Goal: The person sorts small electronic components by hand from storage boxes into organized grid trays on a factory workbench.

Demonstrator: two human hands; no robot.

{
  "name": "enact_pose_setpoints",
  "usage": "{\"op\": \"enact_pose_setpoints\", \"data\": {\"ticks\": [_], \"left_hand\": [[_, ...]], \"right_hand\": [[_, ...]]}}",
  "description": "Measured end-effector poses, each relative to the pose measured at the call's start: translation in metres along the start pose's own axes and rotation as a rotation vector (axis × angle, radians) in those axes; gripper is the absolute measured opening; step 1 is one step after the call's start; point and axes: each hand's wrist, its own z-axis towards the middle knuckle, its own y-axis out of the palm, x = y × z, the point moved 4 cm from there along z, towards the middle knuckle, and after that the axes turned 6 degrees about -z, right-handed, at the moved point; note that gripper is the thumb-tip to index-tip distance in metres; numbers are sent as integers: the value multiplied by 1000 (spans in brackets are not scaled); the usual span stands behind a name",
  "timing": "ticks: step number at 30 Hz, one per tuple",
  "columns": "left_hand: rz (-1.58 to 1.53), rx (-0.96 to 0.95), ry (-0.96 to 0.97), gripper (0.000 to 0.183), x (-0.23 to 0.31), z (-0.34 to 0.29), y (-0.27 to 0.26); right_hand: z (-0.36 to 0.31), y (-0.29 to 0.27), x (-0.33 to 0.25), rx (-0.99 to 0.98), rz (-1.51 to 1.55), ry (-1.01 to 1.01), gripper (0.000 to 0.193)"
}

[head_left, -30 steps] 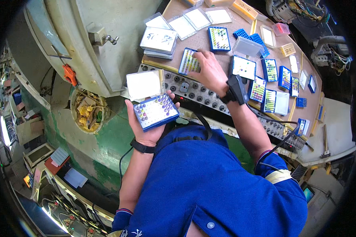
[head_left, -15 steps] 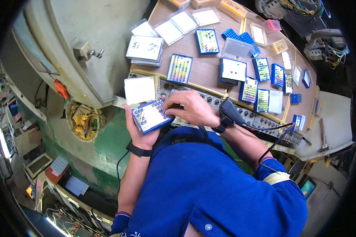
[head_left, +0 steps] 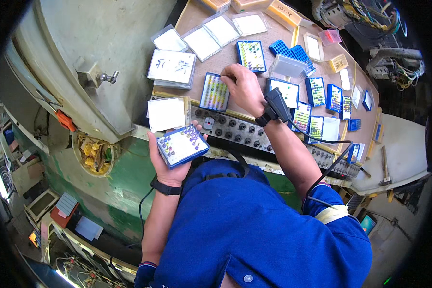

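Observation:
My left hand (head_left: 172, 174) holds a blue bit box (head_left: 193, 156) from below, tilted a little. Small drill bits (head_left: 193, 138) with purple and other coloured collars stand in its white insert, leaving bare patches. Its clear lid (head_left: 166, 115), with a white sheet in it, is folded back. Up at the bench, my right hand (head_left: 246, 90) reaches to the upper right corner of another bit box (head_left: 211, 100), with rows of yellow, pink and green collars. Its thumb and forefinger are pinched together there; whether a bit is between them is too small to make out.
On the bench (head_left: 269, 38) lie several more bit boxes, white lids (head_left: 172, 65), blue perforated racks (head_left: 290, 52) and a pink box (head_left: 330, 36). A panel with knobs (head_left: 235, 129) runs along its front edge. A machine housing (head_left: 115, 33) stands left; a hammer (head_left: 385, 165) lies right.
My right hand has moved from the held box up and away to the box of yellow and pink bits on the bench. The left hand still holds its box, slightly lower.

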Motion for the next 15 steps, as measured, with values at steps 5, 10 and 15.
{"op": "enact_pose_setpoints", "data": {"ticks": [5, 10, 15], "left_hand": [[9, 24, 12, 99, 6, 3, -6], [1, 32, 9, 98, 10, 5, -10], [-17, 16, 8, 90, 12, 6, -8]], "right_hand": [[1, 4, 0, -7, -52, -7, 9], [0, 6, -5, -37, -140, -73, 9], [-2, 4, -7, -63, -225, -130, 11]]}}
